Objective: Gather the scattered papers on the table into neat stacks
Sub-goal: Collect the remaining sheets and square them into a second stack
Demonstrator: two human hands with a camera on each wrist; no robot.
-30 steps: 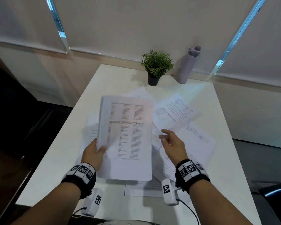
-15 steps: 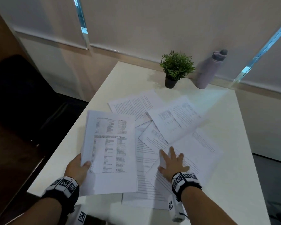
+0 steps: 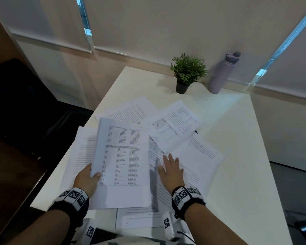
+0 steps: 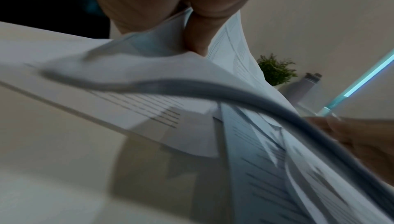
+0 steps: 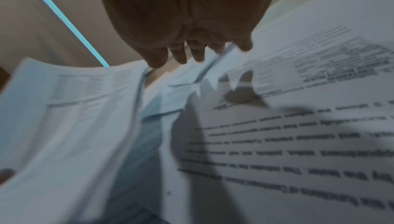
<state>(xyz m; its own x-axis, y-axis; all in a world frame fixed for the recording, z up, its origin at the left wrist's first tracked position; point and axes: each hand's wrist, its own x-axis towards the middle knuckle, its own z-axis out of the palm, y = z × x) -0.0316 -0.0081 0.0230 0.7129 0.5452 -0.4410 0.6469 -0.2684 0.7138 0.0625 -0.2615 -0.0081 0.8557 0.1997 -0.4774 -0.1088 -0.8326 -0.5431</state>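
Left grip: the left hand (image 3: pixel 86 179) pinches a sheaf of papers (image 3: pixel 122 163) at its near-left edge, thumb on top, fingers underneath.
Right grip: the right hand (image 3: pixel 170 171) lies flat with fingers spread, holding nothing, palm down on a text sheet (image 3: pixel 200 161).
Sheaf axis: long side runs away from the person, near end raised off the white table (image 3: pixel 237 138); printed table lines face up.
Text sheet axis: angled toward the far right.
Loose papers: about six more sheets overlap around the sheaf, each turned differently; exact count unclear.
Far edge: one potted plant (image 3: pixel 187 72), one lilac bottle (image 3: pixel 223 73), both upright.
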